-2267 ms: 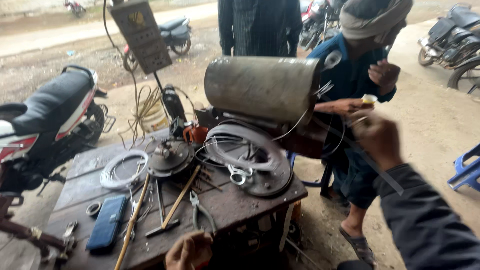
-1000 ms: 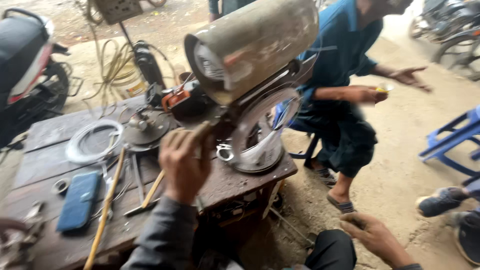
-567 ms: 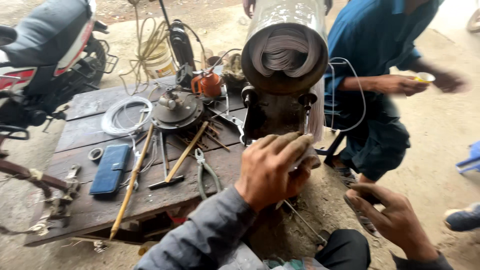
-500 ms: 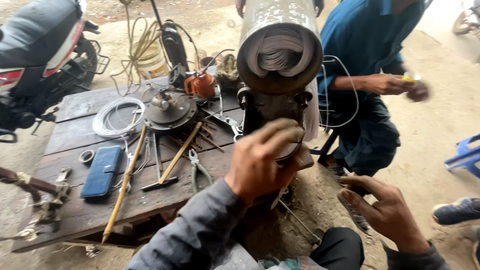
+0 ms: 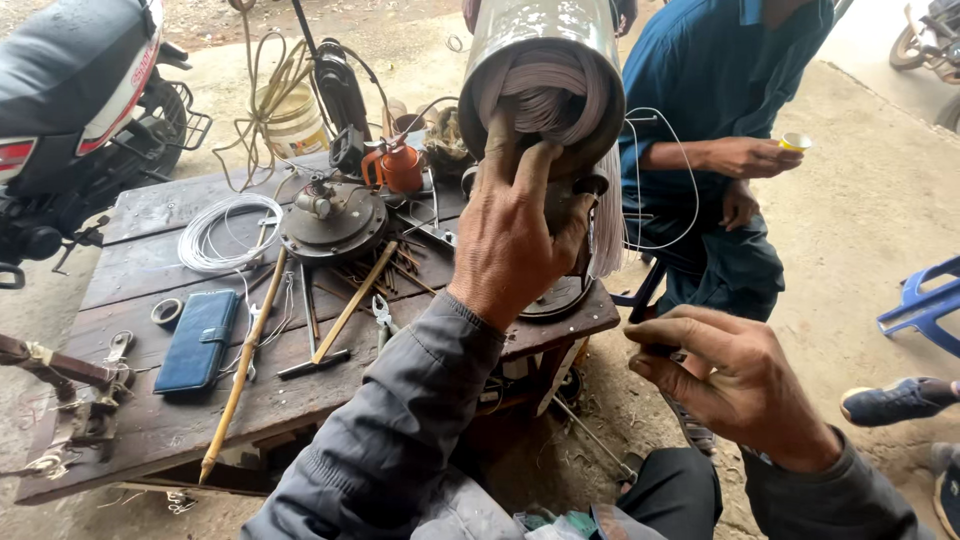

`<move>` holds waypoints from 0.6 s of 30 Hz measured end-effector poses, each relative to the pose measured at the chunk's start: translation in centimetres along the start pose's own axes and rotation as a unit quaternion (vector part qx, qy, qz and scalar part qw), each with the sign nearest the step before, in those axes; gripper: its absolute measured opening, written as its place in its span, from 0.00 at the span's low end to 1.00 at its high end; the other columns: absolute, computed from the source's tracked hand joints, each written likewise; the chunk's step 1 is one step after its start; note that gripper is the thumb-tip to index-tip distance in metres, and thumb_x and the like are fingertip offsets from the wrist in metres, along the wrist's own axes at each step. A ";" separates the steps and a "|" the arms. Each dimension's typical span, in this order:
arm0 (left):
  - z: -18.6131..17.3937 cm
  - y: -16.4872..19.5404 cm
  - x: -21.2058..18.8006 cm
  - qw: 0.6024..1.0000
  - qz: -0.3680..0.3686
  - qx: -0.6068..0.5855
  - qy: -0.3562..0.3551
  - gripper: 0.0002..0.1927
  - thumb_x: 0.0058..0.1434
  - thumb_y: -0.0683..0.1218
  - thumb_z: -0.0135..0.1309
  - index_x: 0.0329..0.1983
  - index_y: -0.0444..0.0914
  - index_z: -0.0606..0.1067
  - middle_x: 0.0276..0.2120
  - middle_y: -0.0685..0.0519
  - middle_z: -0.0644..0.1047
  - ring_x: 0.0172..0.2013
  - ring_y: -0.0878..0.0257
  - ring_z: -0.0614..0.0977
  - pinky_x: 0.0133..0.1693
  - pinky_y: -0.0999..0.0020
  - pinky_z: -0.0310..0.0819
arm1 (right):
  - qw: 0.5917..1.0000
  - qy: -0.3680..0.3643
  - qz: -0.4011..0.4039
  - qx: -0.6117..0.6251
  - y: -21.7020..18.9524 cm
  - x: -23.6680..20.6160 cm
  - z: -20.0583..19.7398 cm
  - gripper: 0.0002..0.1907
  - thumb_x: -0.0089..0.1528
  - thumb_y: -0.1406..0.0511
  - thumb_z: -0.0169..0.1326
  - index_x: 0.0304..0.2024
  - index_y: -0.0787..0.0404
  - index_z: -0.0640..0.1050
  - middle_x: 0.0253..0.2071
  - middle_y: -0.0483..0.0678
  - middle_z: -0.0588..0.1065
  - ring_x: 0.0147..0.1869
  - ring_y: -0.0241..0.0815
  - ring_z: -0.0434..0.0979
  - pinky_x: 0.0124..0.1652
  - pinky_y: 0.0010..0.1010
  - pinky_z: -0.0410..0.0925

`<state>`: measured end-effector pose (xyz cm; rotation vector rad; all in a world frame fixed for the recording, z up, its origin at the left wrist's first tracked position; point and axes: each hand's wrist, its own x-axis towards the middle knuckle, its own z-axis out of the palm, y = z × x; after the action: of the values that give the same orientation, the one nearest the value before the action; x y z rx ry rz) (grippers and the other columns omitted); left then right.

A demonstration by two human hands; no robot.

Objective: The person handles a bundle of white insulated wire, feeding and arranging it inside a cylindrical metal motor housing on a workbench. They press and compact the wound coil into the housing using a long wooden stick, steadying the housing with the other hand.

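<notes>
At the near right edge of the surface (image 5: 140, 300), left hand (image 5: 515, 235) clamped on the cylinder's (image 5: 545, 60) coil windings (image 5: 545, 95), right hand (image 5: 735, 375) pinching something small; one slip could tip that cylinder off.

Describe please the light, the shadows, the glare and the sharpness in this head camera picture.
Head view: soft daylight, only weak shadows under the wooden table. Mild glare on the metal cylinder at the top. The left hand on the cylinder's wire winding and the right hand are sharp, with no motion blur. Wide-angle lens bends the edges; the motorcycle leans outward.
</notes>
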<state>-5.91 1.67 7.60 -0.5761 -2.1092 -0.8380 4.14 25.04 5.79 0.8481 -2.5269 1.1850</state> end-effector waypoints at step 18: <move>0.6 -0.4 0.5 1.000 0.005 0.007 0.010 0.27 0.59 0.51 0.64 0.56 0.31 0.72 0.66 0.24 0.59 0.57 0.32 0.75 0.51 0.48 0.79 | 0.999 -0.003 0.006 -0.039 -1.2 2.5 0.2 0.16 0.55 0.65 0.65 0.44 0.65 0.83 0.36 0.49 0.83 0.29 0.33 0.82 0.25 0.24 0.72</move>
<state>-6.78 1.90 7.51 -0.5677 -2.0901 -0.8209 2.79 23.27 7.47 0.8211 -2.5672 1.0819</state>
